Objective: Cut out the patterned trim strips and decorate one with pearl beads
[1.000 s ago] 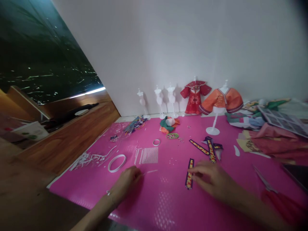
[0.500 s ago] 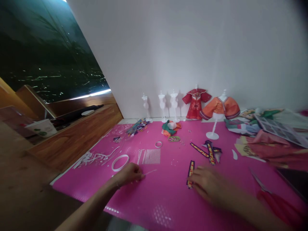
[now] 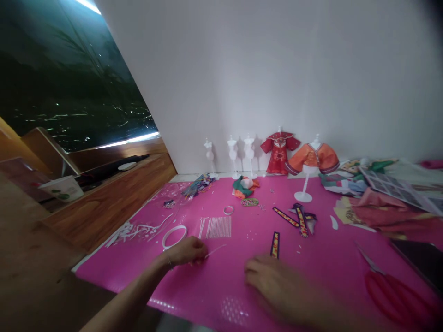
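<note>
On the left of the pink mat (image 3: 304,258), white plastic scraps (image 3: 133,229) lie beside a white ring (image 3: 174,235) and a small dotted sheet (image 3: 218,227). Left hand (image 3: 187,251): resting on the mat just below the ring, fingers curled together and pinched on a thin white strip (image 3: 215,250) whose free end points right. Trim piece (image 3: 275,244): a short patterned band lying flat on the mat, between the two hands and just above the right one. Right hand (image 3: 277,286): blurred, low over the mat, near the trim piece but apart from it; whether its fingers are spread or closed cannot be told. Farther right lie two crossed trim bands (image 3: 297,219), red-handled scissors (image 3: 391,290) and a heap of cloth (image 3: 377,203). Along the wall stand three bare doll forms (image 3: 231,154), a red robe (image 3: 279,148) and an orange jacket (image 3: 313,157) on a stand.

Step in hand, as judged: the strip is held ready while the trim piece waits. The next move calls for a steady pinch and bringing strip and trim together squarely.
</note>
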Tool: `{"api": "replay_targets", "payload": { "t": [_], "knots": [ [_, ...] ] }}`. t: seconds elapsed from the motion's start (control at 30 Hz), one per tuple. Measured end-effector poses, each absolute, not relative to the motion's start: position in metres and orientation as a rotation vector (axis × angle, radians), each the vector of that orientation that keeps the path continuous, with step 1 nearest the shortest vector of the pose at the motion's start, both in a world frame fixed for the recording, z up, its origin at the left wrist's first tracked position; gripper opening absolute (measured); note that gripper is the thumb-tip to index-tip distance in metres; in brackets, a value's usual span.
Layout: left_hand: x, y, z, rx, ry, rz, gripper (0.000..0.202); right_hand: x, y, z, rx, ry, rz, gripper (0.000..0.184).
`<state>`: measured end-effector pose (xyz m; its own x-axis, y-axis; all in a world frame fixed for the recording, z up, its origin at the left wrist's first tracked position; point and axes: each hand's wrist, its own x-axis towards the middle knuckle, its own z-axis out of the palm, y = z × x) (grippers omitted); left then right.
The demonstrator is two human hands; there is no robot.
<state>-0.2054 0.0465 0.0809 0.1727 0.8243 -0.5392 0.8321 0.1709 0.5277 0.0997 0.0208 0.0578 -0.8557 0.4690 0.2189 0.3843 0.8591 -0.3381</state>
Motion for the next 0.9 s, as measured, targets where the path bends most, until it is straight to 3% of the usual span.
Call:
{"api": "replay_targets", "payload": {
  "t": [0.3, 0.63, 0.77, 0.9],
  "knots": [
    [-0.208, 0.045, 0.074, 1.661, 1.666, -0.048, 0.024, 0.023, 0.04, 0.036, -0.779, -2.692, 0.374, 0.049],
    [-0.2, 0.034, 0.081, 1.87, 1.859, -0.004, 0.026, 0.029, 0.034, 0.027, -0.83, -2.734, 0.343, 0.051],
    [-0.192, 0.012, 0.085, 2.009, 1.926, 0.085, 0.013, 0.025, 0.033, 0.024, -0.842, -2.753, 0.306, 0.051],
    [-0.184, -0.018, 0.085, 2.142, 1.824, 0.14, 0.019, 0.023, 0.031, 0.028, -0.866, -2.768, 0.244, 0.052]
  ]
}}
